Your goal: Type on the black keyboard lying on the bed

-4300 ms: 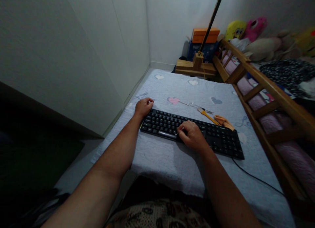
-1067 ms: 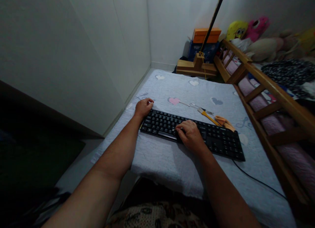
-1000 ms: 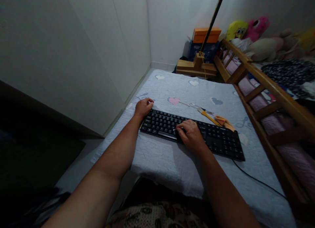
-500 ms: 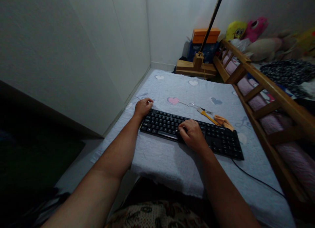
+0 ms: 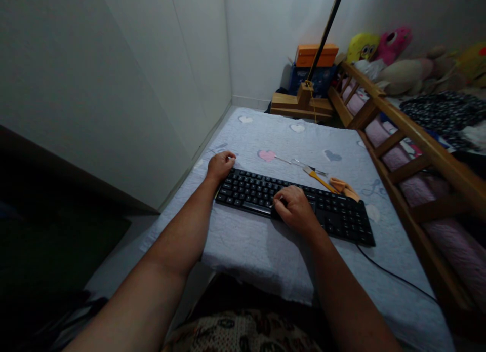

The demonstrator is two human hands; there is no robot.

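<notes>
A black keyboard (image 5: 248, 195) lies slightly slanted on the cloth-covered table. My left hand (image 5: 220, 165) rests at its upper left corner, fingers curled together; whatever they may hold is hidden. Over the keys right of the space bar is my right hand (image 5: 295, 206), its thumb and fingers pinched round a thin, pale-tipped stick (image 5: 272, 205) that points down at the keys. Just behind the keyboard lie a brush with a yellow handle (image 5: 322, 182), a thin wire tool (image 5: 298, 162) and a crumpled orange-brown cloth (image 5: 343, 188).
The table cover (image 5: 243, 245) has a heart print. From the keyboard a black cable (image 5: 395, 275) runs to the right edge. A wooden bed rail (image 5: 425, 131) borders the table on the right, and a pale panel (image 5: 152, 104) on the left. Behind stands a pole on a wooden base (image 5: 288, 106).
My right hand has shifted very slightly left over the keys, still pinching the stick. My left hand and the keyboard look practically unmoved.
</notes>
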